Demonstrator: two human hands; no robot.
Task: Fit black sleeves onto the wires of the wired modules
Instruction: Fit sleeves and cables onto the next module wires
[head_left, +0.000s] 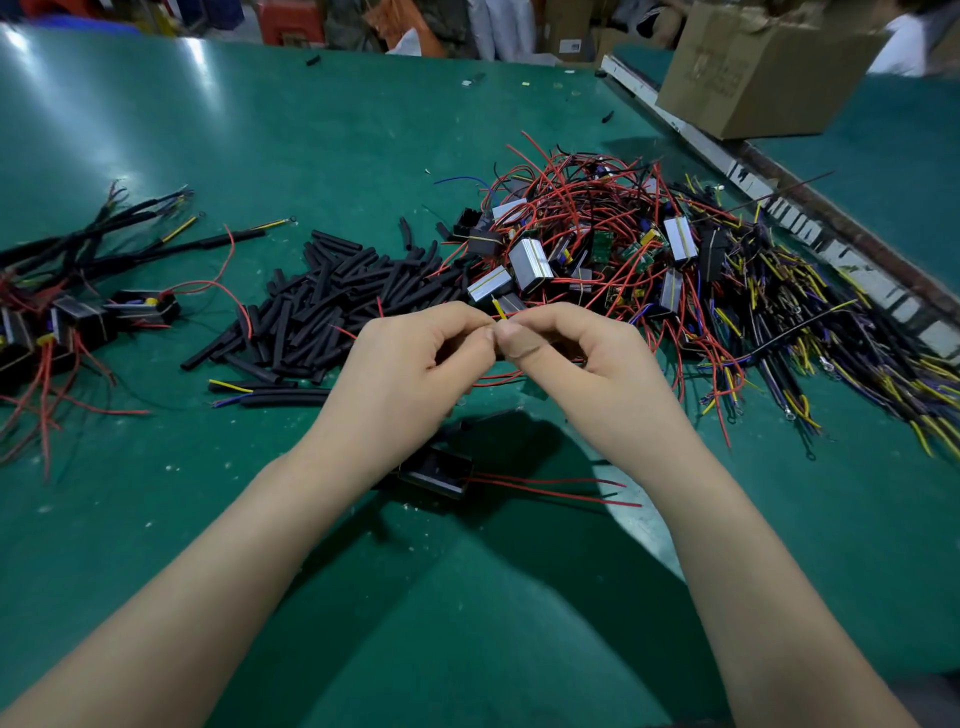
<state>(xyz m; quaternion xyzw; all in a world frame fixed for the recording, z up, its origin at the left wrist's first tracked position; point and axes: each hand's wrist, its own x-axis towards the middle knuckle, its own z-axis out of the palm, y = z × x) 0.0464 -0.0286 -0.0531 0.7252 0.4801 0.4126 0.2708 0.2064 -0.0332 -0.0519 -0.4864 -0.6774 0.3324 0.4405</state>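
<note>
My left hand (415, 364) and my right hand (576, 358) meet fingertip to fingertip above the green table, both pinching a thin bundle of wires. A yellow wire end (500, 308) sticks up between the thumbs. Whether a sleeve is in the fingers is hidden. Below the hands hangs or lies a black module (439, 473) with red wires (561, 491) trailing right. A heap of black sleeves (332, 306) lies just beyond my left hand. A tangled pile of wired modules (613, 249) with red, yellow and blue wires sits beyond my right hand.
At the far left lie several modules with sleeved wires (88, 291). Two sleeved wire pieces (275, 395) rest left of my left wrist. A cardboard box (763, 67) stands at the back right behind a metal rail (737, 171). The green table (260, 130) stretches away at the back.
</note>
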